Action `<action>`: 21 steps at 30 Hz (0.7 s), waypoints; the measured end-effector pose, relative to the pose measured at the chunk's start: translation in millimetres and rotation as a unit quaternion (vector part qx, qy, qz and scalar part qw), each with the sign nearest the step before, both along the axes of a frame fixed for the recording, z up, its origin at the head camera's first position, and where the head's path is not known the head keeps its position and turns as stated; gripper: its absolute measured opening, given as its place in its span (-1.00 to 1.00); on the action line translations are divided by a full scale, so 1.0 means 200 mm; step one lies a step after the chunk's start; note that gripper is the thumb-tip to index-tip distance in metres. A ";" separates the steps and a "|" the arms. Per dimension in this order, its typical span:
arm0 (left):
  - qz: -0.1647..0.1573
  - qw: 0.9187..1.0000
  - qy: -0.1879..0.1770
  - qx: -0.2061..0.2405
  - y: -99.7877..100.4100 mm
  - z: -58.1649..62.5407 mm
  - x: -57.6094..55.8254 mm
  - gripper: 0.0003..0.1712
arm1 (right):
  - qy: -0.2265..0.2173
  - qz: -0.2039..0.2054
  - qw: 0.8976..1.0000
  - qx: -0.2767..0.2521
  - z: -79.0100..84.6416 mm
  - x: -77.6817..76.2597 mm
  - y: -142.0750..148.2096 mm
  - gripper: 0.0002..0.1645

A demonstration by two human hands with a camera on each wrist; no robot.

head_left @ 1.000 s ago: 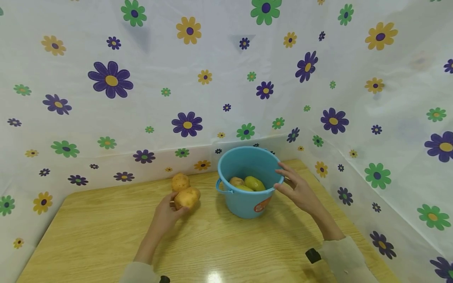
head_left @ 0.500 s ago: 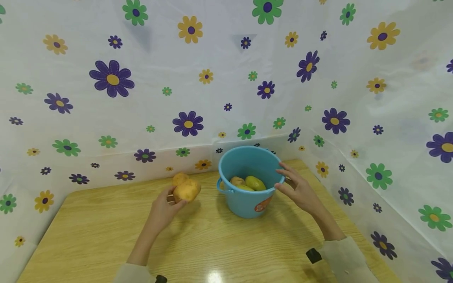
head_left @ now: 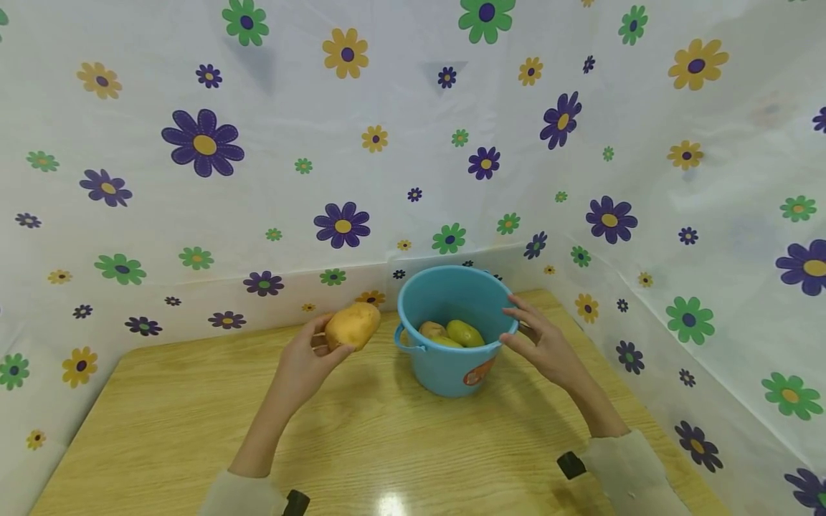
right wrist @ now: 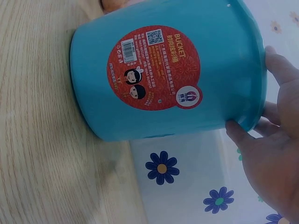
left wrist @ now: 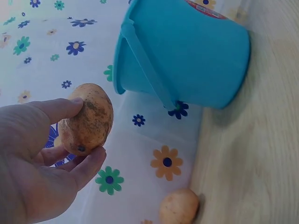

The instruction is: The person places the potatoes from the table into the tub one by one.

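Note:
My left hand (head_left: 306,362) holds a potato (head_left: 352,326) between thumb and fingers, raised above the table, left of the blue bucket (head_left: 445,373). In the left wrist view, brown marks show on the held potato (left wrist: 88,119). A second potato (left wrist: 179,206) lies on the table, hidden in the head view behind the left hand and its potato. My right hand (head_left: 542,347) grips the bucket's right rim; its thumb lies against the outer wall in the right wrist view. Inside the bucket are a brownish potato (head_left: 432,330) and yellow-green oval fruits (head_left: 464,333).
The wooden table (head_left: 193,408) meets flower-printed white sheeting (head_left: 271,143) at the back and right. A blue handle (head_left: 409,347) hangs on the bucket's left side. A red round label (right wrist: 154,70) sits on the bucket's outer wall.
My left hand has lifted the potato up and slightly right, away from its place in front of the second potato. The right hand and the bucket have stayed put.

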State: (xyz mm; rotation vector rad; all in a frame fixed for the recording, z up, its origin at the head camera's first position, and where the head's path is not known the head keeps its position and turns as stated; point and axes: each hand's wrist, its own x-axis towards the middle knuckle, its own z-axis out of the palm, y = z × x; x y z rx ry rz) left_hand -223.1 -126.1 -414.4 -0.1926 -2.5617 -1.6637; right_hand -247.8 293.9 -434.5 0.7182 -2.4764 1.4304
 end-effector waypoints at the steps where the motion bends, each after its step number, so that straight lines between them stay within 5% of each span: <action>1: -0.002 1.000 0.002 0.001 0.01 0.01 0.00 -0.22 | 0.000 0.000 1.000 0.000 0.00 0.00 0.00 -0.40; 14: -0.047 0.998 0.031 0.017 0.19 0.19 -0.03 -0.20 | -0.003 0.004 1.000 -0.006 0.00 0.00 -0.01 -0.40; 21: -0.062 0.997 0.043 -0.013 0.32 0.24 -0.06 -0.20 | -0.002 0.002 1.000 -0.006 -0.01 0.00 0.00 -0.39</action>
